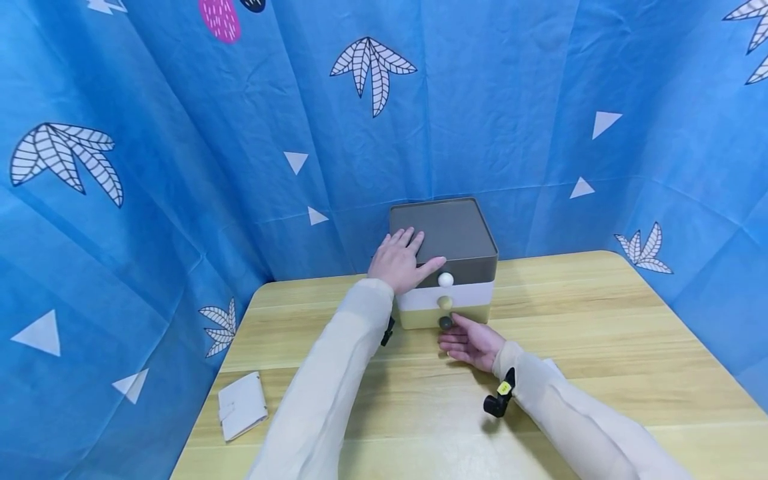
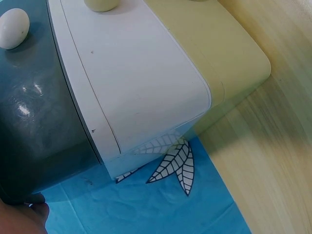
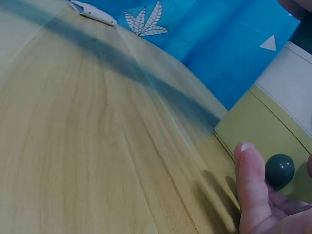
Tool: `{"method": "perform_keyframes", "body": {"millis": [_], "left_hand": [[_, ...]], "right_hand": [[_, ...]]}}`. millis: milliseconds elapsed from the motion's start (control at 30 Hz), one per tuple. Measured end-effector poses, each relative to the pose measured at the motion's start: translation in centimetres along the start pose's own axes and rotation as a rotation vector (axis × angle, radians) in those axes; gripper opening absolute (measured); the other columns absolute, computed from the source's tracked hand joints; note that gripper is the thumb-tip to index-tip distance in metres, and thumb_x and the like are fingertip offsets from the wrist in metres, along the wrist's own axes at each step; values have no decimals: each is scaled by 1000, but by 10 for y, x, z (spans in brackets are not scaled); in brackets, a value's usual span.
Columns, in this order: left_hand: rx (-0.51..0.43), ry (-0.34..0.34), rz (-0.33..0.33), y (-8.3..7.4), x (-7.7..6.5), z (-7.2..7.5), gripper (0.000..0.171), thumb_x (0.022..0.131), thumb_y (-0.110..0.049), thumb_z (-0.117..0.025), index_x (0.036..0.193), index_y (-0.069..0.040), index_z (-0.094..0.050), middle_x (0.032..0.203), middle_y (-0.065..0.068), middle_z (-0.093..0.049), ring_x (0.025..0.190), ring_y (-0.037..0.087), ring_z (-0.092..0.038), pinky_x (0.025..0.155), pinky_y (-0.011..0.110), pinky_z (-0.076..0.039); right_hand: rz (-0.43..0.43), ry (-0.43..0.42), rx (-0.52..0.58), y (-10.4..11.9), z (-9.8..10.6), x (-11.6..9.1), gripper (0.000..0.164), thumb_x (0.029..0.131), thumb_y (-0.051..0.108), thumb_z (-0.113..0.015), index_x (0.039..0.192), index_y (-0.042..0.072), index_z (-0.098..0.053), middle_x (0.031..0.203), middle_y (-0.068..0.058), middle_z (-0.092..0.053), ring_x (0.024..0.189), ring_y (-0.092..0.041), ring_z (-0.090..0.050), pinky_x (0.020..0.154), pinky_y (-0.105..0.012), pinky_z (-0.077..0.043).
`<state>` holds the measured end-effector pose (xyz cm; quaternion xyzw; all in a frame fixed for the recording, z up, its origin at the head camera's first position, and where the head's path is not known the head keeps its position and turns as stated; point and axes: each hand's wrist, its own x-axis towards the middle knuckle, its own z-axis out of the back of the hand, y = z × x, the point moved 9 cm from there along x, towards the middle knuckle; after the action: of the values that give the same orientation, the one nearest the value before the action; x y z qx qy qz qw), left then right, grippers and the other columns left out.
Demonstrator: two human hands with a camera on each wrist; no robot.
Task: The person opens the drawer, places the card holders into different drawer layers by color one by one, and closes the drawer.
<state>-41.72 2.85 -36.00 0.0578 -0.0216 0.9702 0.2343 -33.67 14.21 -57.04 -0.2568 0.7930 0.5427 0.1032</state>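
Observation:
A small three-tier drawer box (image 1: 447, 230) stands at the back of the table, with a dark grey top tier, a white middle and a pale yellow bottom. Each tier has a round knob: a white knob (image 1: 445, 279), a cream knob (image 1: 445, 303) and a dark green knob (image 1: 445, 323). My left hand (image 1: 397, 263) rests spread on the box's top left front edge, thumb along the front. My right hand (image 1: 471, 342) is at the bottom drawer, its fairly straight fingers and thumb on either side of the dark green knob (image 3: 280, 171). Whether they touch it is unclear.
A white folded notebook or wallet (image 1: 243, 405) lies at the table's left edge. Something white (image 1: 553, 367) is partly hidden behind the right forearm. Blue patterned curtain (image 1: 360, 167) hangs behind and along the sides of the wooden table (image 1: 588, 320).

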Motion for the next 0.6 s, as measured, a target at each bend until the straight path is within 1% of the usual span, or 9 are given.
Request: {"method": "perform_keyframes", "body": {"millis": [233,400,600], "left_hand": [[6,-13,5,1,2,-1,95,83,-83,-12,154,-21,-23,159,2,-21,146,19,-12,118,38,-7],[2,-11,4,1,2,-1,94,84,-83,-13,154,-22,-23,159,2,-21,146,19,-12,118,39,-7],[1,-13,3,1,2,-2,94,83,-83,-13,154,-22,-23,159,2,-21,146,19,-13,118,39,-7]], "right_hand": [[-17,86,79,-2,-10,3,66,101,45,-44,133,-12,-39,106,-15,-67,94,-22,-66,84,-30,-53],[-34,104,112,-4,-11,5,65,102,44,-42,133,-13,-38,102,-14,-67,94,-22,-66,84,-29,-53],[-47,122,105,-4,-12,7,63,104,40,-37,137,-14,-35,104,-14,-67,95,-21,-66,83,-28,-53]]}}
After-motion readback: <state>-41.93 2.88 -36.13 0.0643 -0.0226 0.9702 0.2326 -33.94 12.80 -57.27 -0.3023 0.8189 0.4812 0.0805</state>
